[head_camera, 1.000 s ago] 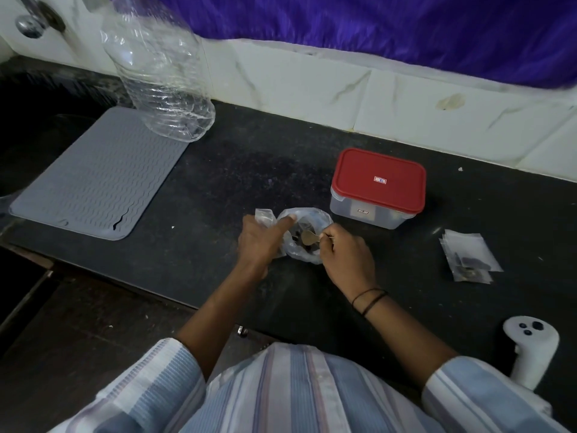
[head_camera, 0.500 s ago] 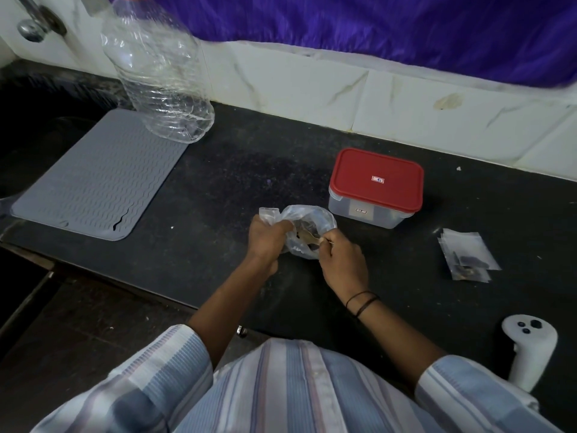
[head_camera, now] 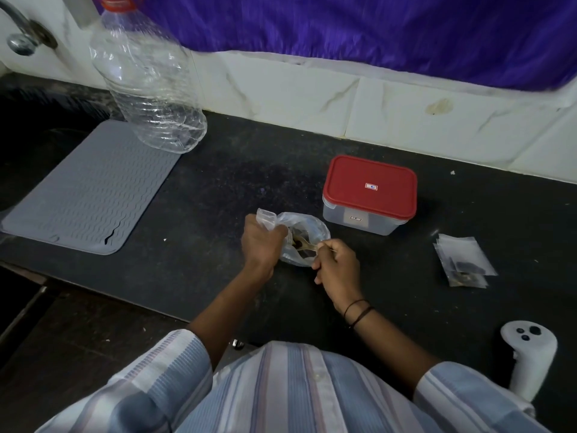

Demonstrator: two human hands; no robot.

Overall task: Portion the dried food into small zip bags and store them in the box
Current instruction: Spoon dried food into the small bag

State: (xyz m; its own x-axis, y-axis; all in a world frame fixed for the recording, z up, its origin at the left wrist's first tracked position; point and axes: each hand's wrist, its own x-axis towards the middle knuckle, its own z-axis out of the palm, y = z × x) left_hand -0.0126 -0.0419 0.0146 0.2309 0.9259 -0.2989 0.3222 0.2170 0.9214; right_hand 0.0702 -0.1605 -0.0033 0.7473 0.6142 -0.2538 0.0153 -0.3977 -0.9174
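On the dark worktop [head_camera: 203, 195], the left hand [head_camera: 260, 245] has its fingers curled round a small zip bag [head_camera: 265, 217] and the gathered rim of the clear food bag [head_camera: 307, 237]. The right hand [head_camera: 338, 264] pinches a spoon [head_camera: 304, 245] dipped into the dried food. Further right stand the red-lidded box [head_camera: 370, 193], shut, and filled zip bags [head_camera: 463, 260]. If the left grip slackens, the rim could collapse and spill food. The spoon's load and the small bag's mouth are hard to make out.
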